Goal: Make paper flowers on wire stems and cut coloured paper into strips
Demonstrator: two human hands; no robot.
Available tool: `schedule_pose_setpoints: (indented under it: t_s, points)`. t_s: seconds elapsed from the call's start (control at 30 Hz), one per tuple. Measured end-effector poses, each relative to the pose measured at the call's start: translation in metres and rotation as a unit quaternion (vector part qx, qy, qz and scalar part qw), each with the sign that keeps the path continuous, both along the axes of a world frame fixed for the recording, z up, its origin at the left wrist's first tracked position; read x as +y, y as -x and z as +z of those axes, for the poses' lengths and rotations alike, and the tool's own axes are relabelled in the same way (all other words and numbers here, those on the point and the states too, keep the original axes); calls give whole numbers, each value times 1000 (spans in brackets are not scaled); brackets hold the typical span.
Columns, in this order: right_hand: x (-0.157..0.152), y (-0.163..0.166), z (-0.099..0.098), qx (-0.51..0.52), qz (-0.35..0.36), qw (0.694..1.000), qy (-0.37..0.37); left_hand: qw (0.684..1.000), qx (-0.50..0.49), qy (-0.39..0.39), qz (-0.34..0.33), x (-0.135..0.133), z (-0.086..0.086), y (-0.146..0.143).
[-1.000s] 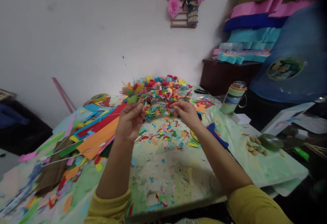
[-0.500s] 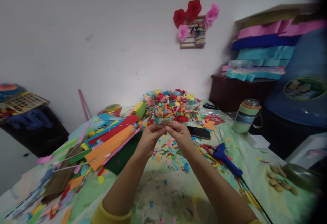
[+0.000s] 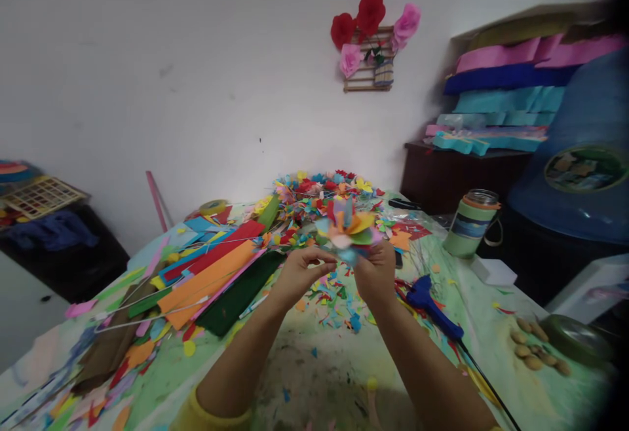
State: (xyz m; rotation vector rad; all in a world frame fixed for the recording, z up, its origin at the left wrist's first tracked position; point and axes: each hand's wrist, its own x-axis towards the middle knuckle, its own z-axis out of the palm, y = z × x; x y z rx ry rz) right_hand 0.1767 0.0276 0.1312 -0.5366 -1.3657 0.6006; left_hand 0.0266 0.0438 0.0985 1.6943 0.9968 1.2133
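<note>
My right hand (image 3: 374,274) is closed around the underside of a multicoloured paper flower (image 3: 346,224), whose petals are blurred by motion. Yellow, orange, red, pink and blue show among them. Just left of the flower, my left hand (image 3: 302,277) is in a pinch, thumb against fingertips; what lies between them, if anything, is too small to make out. Behind the flower spreads a heap of small paper flowers and scraps (image 3: 314,185). Cut paper bits (image 3: 334,297) are scattered on the table below both hands.
Coloured paper strips (image 3: 211,274) lie to the left with white wires on top. On the right are a blue glue gun (image 3: 432,303), a green bottle (image 3: 469,224), a white block (image 3: 494,270) and several nuts (image 3: 533,352). A phone (image 3: 398,259) is mostly hidden behind my right hand.
My hands were together at their fingertips and have moved apart, the right one shifting right and slightly down. The paper flower now stands out above my right hand, which covers most of the phone.
</note>
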Motion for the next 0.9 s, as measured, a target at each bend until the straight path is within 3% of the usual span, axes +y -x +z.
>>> schedule_pose_setpoints:
  t_s: [0.17,0.33,0.43,0.5,0.57,0.63,0.7,0.8,0.9]
  points:
    - [-1,-2,-1,34,-25,999,0,999,27,-24,34,-3,1,-6]
    - [10,3,-2,-39,8,998,45,999,20,-26,5,-7,0,-13]
    - [17,-2,0,31,27,996,77,994,93,-54,21,-5,4,-5]
    - [22,-10,3,109,21,991,74,973,195,-97,76,0,9,13]
    - [26,-20,6,166,14,984,57,922,322,-121,176,8,11,41]
    - [29,-27,9,197,11,979,43,859,420,-68,285,15,8,75]
    - [29,-30,11,211,12,977,35,810,474,19,345,21,0,109]
    - [26,-29,13,216,25,976,29,797,481,76,357,27,-19,146]
    - [20,-27,15,210,38,976,31,816,467,86,329,30,-37,165]
